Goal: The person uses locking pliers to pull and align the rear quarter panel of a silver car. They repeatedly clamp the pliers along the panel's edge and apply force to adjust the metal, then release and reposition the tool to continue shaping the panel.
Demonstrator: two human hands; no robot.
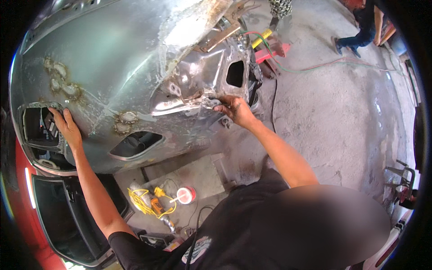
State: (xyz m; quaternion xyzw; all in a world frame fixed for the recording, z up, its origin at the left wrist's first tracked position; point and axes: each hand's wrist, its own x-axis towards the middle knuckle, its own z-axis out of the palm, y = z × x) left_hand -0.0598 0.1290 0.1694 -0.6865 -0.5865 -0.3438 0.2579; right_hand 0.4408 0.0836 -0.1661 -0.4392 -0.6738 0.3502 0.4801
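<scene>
A bare steel car body panel (94, 40) with rusty weld patches fills the upper left. My left hand (67, 128) rests on it beside a square opening (38, 126), fingertips at the opening's edge, fingers extended. My right hand (236, 110) is closed on a small silver metal piece (210, 101) at the lower edge of the cut, battered end section (193, 67) of the body. Whether that piece is loose or attached, I cannot tell. An oval opening (137, 144) lies between and below my hands.
Below are a power tool (157, 204) with yellow cord (144, 207) and a bucket (185, 195). Red and green hoses (306, 67) cross the concrete floor (333, 130) from near a red stand (265, 55). Another person (364, 29) bends at upper right. A dark car window (54, 211) is lower left.
</scene>
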